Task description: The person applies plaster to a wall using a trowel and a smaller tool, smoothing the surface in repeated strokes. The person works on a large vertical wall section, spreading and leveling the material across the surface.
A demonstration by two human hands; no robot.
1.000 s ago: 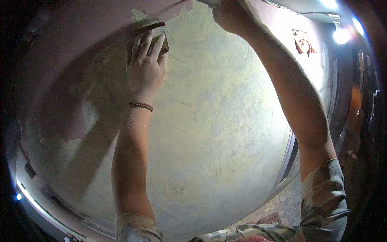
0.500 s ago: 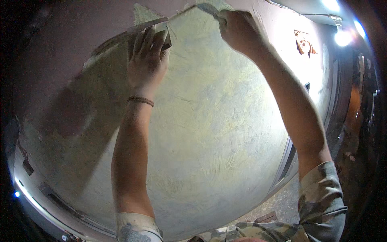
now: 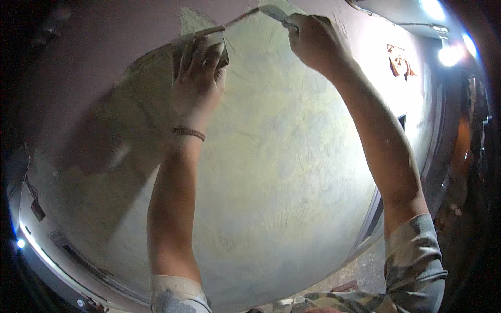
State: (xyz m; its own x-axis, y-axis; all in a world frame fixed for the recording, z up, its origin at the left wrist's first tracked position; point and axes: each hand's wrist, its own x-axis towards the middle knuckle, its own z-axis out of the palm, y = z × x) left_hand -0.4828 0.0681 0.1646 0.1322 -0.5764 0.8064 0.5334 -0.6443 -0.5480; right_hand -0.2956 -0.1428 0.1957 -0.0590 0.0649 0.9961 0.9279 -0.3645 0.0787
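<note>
My left hand point(image 3: 201, 75) is raised against the wall point(image 3: 271, 167) near the top of the view, a beaded bracelet on its wrist, with its fingers on a flat, dark-edged plaster board point(image 3: 219, 51). Higher and to the right, my right hand point(image 3: 318, 41) grips a flat scraper point(image 3: 273, 11), whose blade lies at the upper edge of the mottled pale plaster. Above that edge, mainly at the upper left, the wall is painted dull pink point(image 3: 104, 52). The board's far edge and my hand cast shadow over the plaster.
A lit bulb point(image 3: 449, 54) and wiring run along the ceiling at upper right, near a torn orange-brown patch point(image 3: 400, 61). A narrow dark frame point(image 3: 371, 214) lies low at right; another recessed strip point(image 3: 73, 253) runs along the lower left, above a bright strip.
My right hand and its scraper have come down and slightly right, the blade now showing more fully along the plaster edge. My left hand and board have shifted a little up and right.
</note>
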